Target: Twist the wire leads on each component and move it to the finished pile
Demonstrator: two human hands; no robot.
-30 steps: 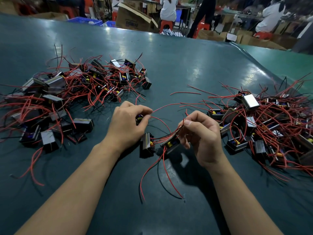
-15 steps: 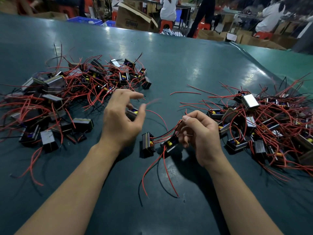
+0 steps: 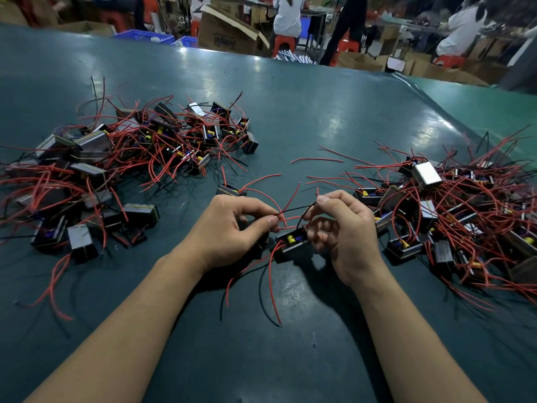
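Observation:
A small black component (image 3: 292, 242) with yellow parts and red and black wire leads lies on the green table between my hands. My left hand (image 3: 232, 228) pinches its red and black leads between thumb and forefinger. My right hand (image 3: 340, 228) pinches the same leads a little to the right, just above the component. Another component (image 3: 231, 189) lies just beyond my left hand. A big pile of components (image 3: 116, 164) with red leads spreads on the left. A second pile (image 3: 453, 216) spreads on the right.
A loose red wire (image 3: 316, 160) lies on the table (image 3: 290, 112) between the piles. Long leads (image 3: 270, 289) trail toward me under my wrists. Cardboard boxes (image 3: 229, 33), blue crates and seated people stand beyond the table's far edge.
My left hand let go of a component, which now lies beyond it, and came back right to pinch the leads at the centre. My right hand lifted the leads slightly.

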